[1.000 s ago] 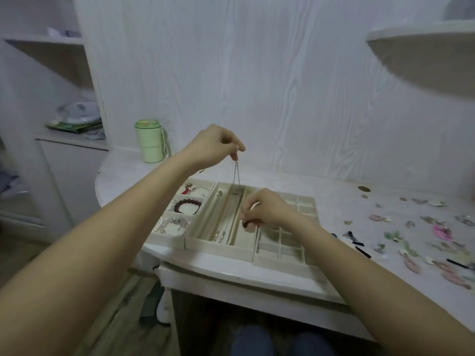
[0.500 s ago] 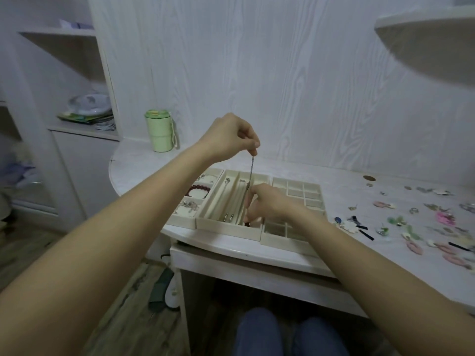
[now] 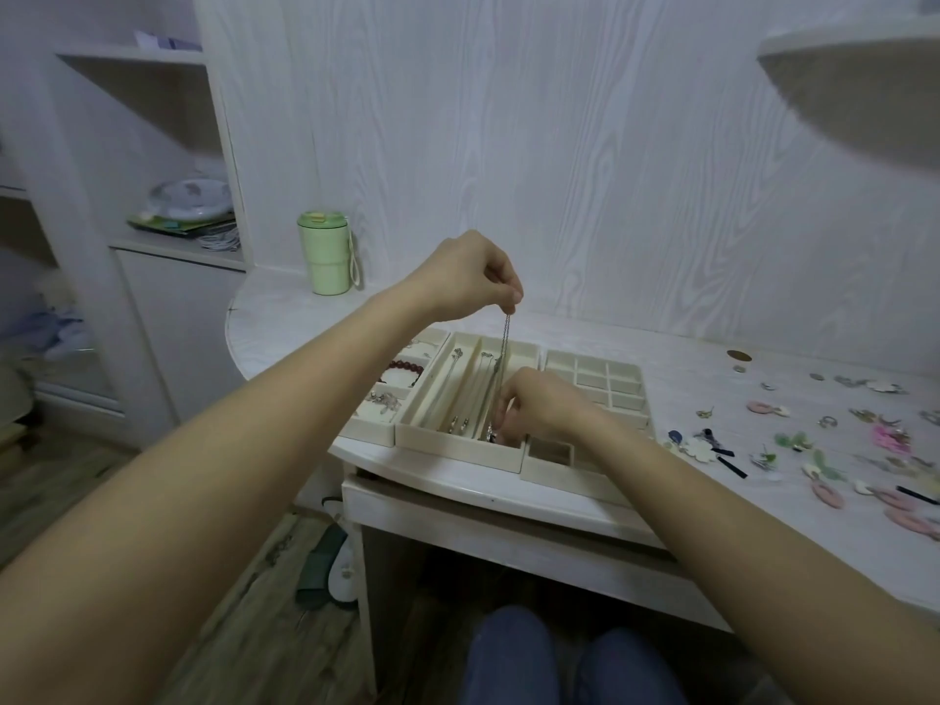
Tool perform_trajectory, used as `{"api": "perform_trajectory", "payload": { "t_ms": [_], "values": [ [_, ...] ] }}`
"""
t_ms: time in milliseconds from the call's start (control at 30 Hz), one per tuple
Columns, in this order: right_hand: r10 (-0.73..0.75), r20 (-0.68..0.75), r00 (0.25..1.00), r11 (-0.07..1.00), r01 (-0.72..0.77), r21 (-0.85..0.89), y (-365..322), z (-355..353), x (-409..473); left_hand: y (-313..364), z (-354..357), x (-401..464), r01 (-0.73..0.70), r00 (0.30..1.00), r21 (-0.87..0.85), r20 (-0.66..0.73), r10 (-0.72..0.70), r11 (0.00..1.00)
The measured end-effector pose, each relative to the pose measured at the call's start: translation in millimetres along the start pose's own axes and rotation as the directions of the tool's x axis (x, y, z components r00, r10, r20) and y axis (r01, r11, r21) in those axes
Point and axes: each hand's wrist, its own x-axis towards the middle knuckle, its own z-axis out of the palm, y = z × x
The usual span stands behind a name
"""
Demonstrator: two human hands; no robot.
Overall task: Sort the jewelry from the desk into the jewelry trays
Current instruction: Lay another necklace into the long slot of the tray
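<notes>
A thin silver chain necklace (image 3: 505, 343) is pinched at its upper end between the thumb and fingertips of the left hand (image 3: 470, 277), which is raised above the desk. The chain hangs straight down into the right-hand slot of a cream, long-slotted necklace tray (image 3: 460, 452) standing near the front edge of the pale wood-grain desk (image 3: 285, 318). The lower end of the chain is pinched by the curled fingers of the right hand (image 3: 539, 407), held low inside that slot.

Some sorting is already done. Other thin chains are seen lying in the neighbouring slots of the same tray. To its left, a cream tray with small square sections (image 3: 374, 429) holds a dark red beaded bracelet (image 3: 405, 368) and a small cluster of silver pieces. To the right, a cream grid tray of small compartments (image 3: 610, 384) appears mostly unfilled.

Much is judged to remain: many small pieces of pink, green and dark jewellery (image 3: 834, 450) are scattered over the right part of the desk, well apart from the trays. A pale green lidded cup (image 3: 325, 251) stands at the back left of the desk.
</notes>
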Motion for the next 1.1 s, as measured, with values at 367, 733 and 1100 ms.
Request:
{"api": "perform_trajectory", "payload": {
  "t_ms": [367,733,1100],
  "values": [
    [0.004,0.009,1.000,0.997,-0.004,-0.083,-5,0,-2,-1,2,4,-0.002,1.000,0.022,0.010,0.002,1.000],
    [0.010,-0.107,0.994,0.975,0.015,0.223,11,-34,-4,-1,7,7,-0.001,0.999,0.112,0.048,-0.004,0.994],
    [0.092,-0.331,0.939,0.759,0.149,0.634,12,-47,14,2,13,29,-0.004,0.995,0.185,0.102,-0.015,0.983]
  ]
}}
